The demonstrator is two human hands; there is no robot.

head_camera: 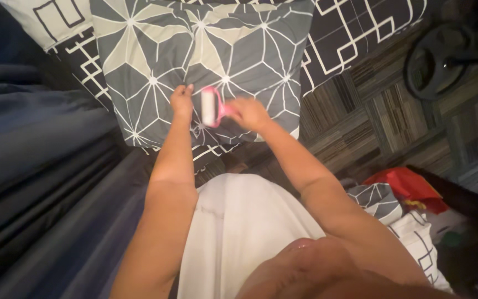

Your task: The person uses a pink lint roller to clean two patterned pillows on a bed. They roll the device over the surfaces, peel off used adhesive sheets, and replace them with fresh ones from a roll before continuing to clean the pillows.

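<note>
Grey pillow point(195, 61) with a white geometric print is taken as the reference; it lies on a dark bedspread point(355, 27) with white line pattern. Pink lint roller point(210, 108) is laid against the pillow's lower edge area, white roll upright, handle pointing right. Right hand point(250, 113) is wrapped around the handle; motion blur there, so exact finger placement is probably not readable. Left hand point(182, 101) is pressed flat on the pillow just left of the roller, fingers extended, nothing gripped — likely so the fabric is kept taut and the pillow is pinned under the roll. Right of the pillow, patterned carpet tiles point(372, 111) are seen; further down-right, a red bag point(408, 188). Left of the pillow, dark folded fabric point(34, 149).
</note>
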